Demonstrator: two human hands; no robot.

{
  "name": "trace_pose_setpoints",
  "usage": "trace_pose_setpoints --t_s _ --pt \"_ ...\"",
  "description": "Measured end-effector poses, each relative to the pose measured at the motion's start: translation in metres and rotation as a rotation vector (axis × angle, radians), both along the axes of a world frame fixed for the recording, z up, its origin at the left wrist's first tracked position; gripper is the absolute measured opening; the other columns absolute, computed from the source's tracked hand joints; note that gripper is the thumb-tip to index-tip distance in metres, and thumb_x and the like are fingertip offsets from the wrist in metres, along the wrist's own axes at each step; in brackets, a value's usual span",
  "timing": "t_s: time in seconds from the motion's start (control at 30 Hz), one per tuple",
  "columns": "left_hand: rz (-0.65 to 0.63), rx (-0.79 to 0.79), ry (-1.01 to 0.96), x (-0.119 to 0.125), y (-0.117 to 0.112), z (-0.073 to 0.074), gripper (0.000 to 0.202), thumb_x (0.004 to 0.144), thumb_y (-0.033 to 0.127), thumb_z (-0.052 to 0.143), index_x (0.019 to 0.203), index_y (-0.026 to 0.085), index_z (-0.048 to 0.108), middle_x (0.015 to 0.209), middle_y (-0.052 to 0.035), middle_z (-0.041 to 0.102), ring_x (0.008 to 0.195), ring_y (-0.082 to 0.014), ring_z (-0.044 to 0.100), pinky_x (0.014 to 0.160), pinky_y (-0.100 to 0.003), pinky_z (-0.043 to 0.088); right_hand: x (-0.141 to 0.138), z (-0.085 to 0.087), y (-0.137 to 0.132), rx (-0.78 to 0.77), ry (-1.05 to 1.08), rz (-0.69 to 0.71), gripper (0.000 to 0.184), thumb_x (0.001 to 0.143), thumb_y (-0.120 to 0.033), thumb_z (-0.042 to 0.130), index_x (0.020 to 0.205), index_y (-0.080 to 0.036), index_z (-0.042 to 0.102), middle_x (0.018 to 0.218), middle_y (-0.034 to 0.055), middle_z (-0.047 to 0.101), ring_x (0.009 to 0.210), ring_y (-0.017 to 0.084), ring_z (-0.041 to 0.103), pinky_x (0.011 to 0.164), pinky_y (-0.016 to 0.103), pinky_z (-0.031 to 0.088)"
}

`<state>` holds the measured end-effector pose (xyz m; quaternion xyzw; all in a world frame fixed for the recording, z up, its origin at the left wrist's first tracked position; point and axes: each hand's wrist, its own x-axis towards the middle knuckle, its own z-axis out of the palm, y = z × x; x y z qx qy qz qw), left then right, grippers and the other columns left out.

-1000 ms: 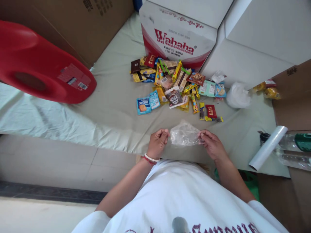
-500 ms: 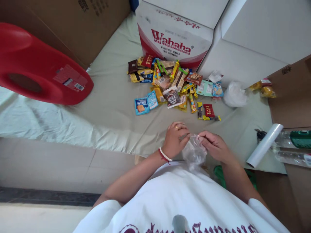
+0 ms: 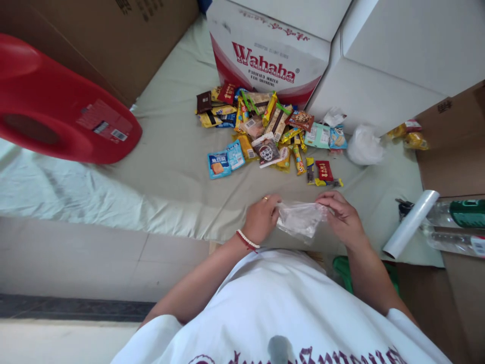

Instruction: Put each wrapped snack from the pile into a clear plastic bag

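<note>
A small clear plastic bag (image 3: 301, 220) is stretched between my two hands just above the near edge of a pale cloth (image 3: 170, 172). My left hand (image 3: 260, 218), with a ring and a bead bracelet, pinches the bag's left edge. My right hand (image 3: 341, 217) pinches its right edge. Beyond my hands lies a pile of wrapped snacks (image 3: 265, 131), with two blue packets (image 3: 225, 161) at its left and a red packet (image 3: 324, 171) nearest my right hand.
A Wahaha carton (image 3: 269, 50) and white boxes (image 3: 397, 55) stand behind the pile. A red plastic tub (image 3: 60, 106) lies on the left. A roll of plastic film (image 3: 411, 225) and bottles (image 3: 458, 227) lie on the right, a crumpled white bag (image 3: 364, 146) beside the snacks.
My hands came together, letting the bag hang, then moved apart again and pulled it flat between them. The view shifted slightly.
</note>
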<state>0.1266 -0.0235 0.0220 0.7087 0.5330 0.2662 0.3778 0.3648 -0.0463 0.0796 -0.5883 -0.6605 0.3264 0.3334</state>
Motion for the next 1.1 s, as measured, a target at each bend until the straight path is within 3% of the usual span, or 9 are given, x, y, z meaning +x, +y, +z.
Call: trace_pose_setpoints --t_s 0.17,0.3,0.4,0.5,0.67,0.77,0.87,0.97,1.1 --pt "0.177 -0.109 -0.161 -0.009 0.013 -0.003 0.011 0.085 0.026 0.059 0.082 0.019 0.067 0.082 -0.0045 0.065 0.078 -0.0186 0.058 0.073 -0.03 0.042 -0.009 0.004 -0.008 -0.384 0.295 -0.069 0.032 0.093 -0.049 0.062 0.099 -0.021 0.074 0.056 -0.0038 0.05 0.049 0.011 0.042 0.049 0.024 0.035" --pt "0.231 -0.457 -0.635 -0.012 0.017 -0.003 0.025 0.077 0.042 0.068 0.082 0.018 0.063 0.069 0.0021 0.058 0.063 -0.0128 0.05 0.063 -0.026 0.04 -0.01 -0.003 -0.004 -0.262 0.231 -0.185 0.029 0.084 -0.048 0.071 0.088 -0.02 0.073 0.069 0.0004 0.059 0.063 0.013 0.052 0.055 0.023 0.041" --pt "0.029 -0.523 -0.587 -0.012 0.008 0.002 0.035 0.079 0.051 0.067 0.072 0.018 0.057 0.059 0.0065 0.043 0.055 -0.0092 0.036 0.056 -0.024 0.03 -0.011 -0.007 0.004 -0.152 0.26 -0.274 0.029 0.079 -0.049 0.074 0.087 -0.022 0.071 0.089 0.0041 0.066 0.081 0.017 0.061 0.068 0.027 0.051" --pt "-0.223 -0.414 -0.35 -0.011 -0.002 0.008 0.05 0.091 0.054 0.054 0.056 0.019 0.044 0.054 0.006 0.029 0.054 -0.0095 0.029 0.055 -0.027 0.024 -0.015 -0.005 0.012 -0.276 0.435 -0.35 0.033 0.082 -0.054 0.069 0.094 -0.023 0.066 0.072 -0.0013 0.06 0.057 0.012 0.052 0.053 0.024 0.044" --pt "-0.031 -0.098 -0.283 -0.006 0.0 0.009 0.025 0.09 0.043 0.061 0.094 0.019 0.068 0.092 -0.0051 0.062 0.088 -0.02 0.057 0.08 -0.032 0.045 -0.023 0.018 0.026 -0.444 0.202 -0.061 0.033 0.082 -0.049 0.069 0.089 -0.018 0.069 0.054 -0.0055 0.048 0.048 0.009 0.038 0.045 0.022 0.028" --pt "-0.089 -0.135 -0.434 -0.005 0.006 0.008 0.024 0.09 0.043 0.063 0.096 0.021 0.069 0.104 -0.0081 0.066 0.103 -0.0224 0.062 0.098 -0.037 0.046 -0.022 0.036 0.037 -0.559 0.182 0.161 0.035 0.079 -0.05 0.072 0.086 -0.016 0.072 0.061 -0.002 0.057 0.052 0.009 0.044 0.048 0.022 0.031" --pt "-0.09 -0.219 -0.647 0.001 0.005 0.011 0.034 0.089 0.052 0.065 0.1 0.021 0.065 0.112 -0.0096 0.067 0.112 -0.0236 0.062 0.102 -0.038 0.047 -0.021 0.047 0.048 -0.591 0.274 0.181 0.039 0.075 -0.054 0.075 0.085 -0.016 0.071 0.068 0.0008 0.063 0.053 0.01 0.048 0.048 0.022 0.033" --pt "-0.058 -0.203 -0.733 0.016 -0.002 0.014 0.075 0.066 0.053 0.087 0.127 0.022 0.057 0.138 -0.0133 0.059 0.13 -0.0291 0.055 0.11 -0.041 0.044 -0.027 0.048 0.053 -0.546 0.323 0.077 0.04 0.074 -0.056 0.077 0.082 -0.018 0.068 0.058 -0.0037 0.054 0.047 0.008 0.041 0.044 0.02 0.027" --pt "0.055 -0.321 -0.7 0.036 -0.001 0.003 0.045 0.073 0.05 0.082 0.101 0.018 0.064 0.102 -0.0072 0.07 0.102 -0.0236 0.065 0.096 -0.038 0.05 -0.029 0.051 0.059 -0.559 0.355 0.092 0.038 0.075 -0.054 0.078 0.084 -0.019 0.067 0.054 -0.0057 0.047 0.044 0.007 0.034 0.041 0.02 0.021"
